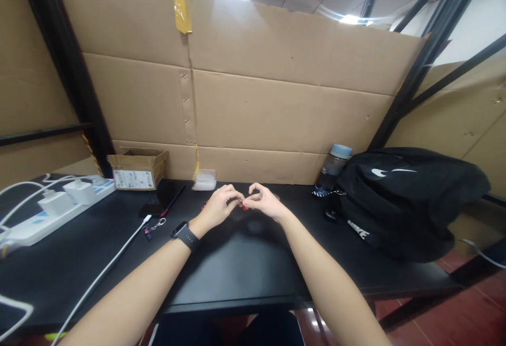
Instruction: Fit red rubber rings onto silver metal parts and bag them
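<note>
Just above the black table, my two hands meet fingertip to fingertip near the middle of the view. My left hand point(220, 205), with a dark watch point(185, 235) on its wrist, pinches at a thin, small item between the hands. My right hand point(265, 202) is also closed in a pinch, its index finger and thumb at a small red piece point(245, 207). The piece is too small and too covered by fingers to name. A bit of red also shows behind my left hand.
On the left are a white power strip point(29, 228), a small cardboard box point(138, 169), a dark phone point(158, 200), a cable and a keyring point(147, 231). A clear plastic bag point(204, 179) lies behind my hands. To the right stand a bottle point(332, 169) and a black backpack point(403, 204).
</note>
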`<state>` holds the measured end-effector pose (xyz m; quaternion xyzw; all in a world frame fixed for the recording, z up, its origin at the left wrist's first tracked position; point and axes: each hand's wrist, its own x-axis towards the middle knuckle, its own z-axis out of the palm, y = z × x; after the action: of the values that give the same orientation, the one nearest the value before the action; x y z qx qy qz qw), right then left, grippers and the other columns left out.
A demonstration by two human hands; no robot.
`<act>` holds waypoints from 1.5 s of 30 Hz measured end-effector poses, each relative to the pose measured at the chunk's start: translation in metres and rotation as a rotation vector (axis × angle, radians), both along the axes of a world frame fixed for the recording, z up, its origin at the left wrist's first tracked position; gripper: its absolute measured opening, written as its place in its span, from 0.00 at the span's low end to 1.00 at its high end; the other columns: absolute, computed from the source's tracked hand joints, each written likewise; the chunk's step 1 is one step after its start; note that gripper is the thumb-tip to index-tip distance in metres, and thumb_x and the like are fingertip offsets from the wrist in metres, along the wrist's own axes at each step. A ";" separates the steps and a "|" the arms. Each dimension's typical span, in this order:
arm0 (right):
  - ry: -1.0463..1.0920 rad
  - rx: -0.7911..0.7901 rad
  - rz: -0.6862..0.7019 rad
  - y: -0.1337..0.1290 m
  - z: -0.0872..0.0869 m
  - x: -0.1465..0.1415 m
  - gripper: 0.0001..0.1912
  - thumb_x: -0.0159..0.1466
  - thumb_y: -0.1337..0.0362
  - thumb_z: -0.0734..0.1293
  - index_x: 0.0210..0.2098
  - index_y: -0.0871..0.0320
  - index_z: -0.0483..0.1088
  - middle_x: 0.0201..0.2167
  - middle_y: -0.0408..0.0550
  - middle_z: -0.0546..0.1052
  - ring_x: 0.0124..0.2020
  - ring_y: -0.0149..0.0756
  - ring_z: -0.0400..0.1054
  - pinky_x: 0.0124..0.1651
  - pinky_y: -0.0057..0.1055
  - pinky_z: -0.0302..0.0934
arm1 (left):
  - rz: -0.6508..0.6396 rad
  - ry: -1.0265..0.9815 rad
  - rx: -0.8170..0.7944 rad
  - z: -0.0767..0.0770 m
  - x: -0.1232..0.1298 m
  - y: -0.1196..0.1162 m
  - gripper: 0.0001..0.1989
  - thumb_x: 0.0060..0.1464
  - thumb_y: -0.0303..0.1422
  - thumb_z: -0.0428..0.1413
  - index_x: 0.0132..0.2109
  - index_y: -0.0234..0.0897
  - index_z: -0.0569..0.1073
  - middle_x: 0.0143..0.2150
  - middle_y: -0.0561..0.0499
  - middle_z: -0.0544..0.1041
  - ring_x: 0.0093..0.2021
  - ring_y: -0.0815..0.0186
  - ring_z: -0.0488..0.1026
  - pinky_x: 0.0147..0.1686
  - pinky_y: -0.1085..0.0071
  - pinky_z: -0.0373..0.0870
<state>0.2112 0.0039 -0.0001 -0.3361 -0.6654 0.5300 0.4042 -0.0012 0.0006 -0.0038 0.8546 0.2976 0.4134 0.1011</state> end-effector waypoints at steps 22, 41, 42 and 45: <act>0.070 0.057 -0.082 0.002 0.003 0.001 0.23 0.57 0.48 0.75 0.38 0.53 0.60 0.36 0.49 0.83 0.33 0.36 0.76 0.33 0.29 0.62 | 0.202 -0.032 -0.089 -0.010 -0.010 0.014 0.12 0.56 0.25 0.48 0.47 0.37 0.69 0.43 0.47 0.74 0.44 0.60 0.72 0.48 0.62 0.69; -0.562 0.446 -0.631 0.029 0.007 0.083 0.18 0.51 0.60 0.76 0.39 0.53 0.71 0.34 0.45 0.81 0.33 0.36 0.74 0.39 0.32 0.66 | -0.106 0.507 -0.089 -0.009 0.000 -0.008 0.18 0.63 0.24 0.48 0.52 0.46 0.77 0.45 0.49 0.78 0.43 0.64 0.77 0.45 0.71 0.70; -0.652 0.444 -0.612 0.030 0.005 0.087 0.16 0.51 0.60 0.76 0.38 0.54 0.73 0.34 0.46 0.81 0.33 0.37 0.74 0.39 0.31 0.66 | -0.123 0.516 -0.090 -0.009 -0.002 -0.007 0.21 0.62 0.22 0.48 0.52 0.47 0.77 0.46 0.50 0.78 0.44 0.65 0.77 0.46 0.72 0.69; -0.796 0.430 -0.541 0.033 0.000 0.092 0.11 0.53 0.60 0.75 0.36 0.54 0.78 0.33 0.48 0.82 0.35 0.38 0.75 0.39 0.31 0.66 | -0.162 0.548 -0.099 -0.010 -0.007 -0.002 0.23 0.58 0.19 0.48 0.49 0.48 0.80 0.45 0.52 0.78 0.44 0.66 0.77 0.47 0.73 0.69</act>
<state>0.3031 0.0364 -0.0005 -0.5808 -0.7506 0.0896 0.3022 -0.0083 -0.0015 -0.0134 0.9494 0.2647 0.1426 0.0911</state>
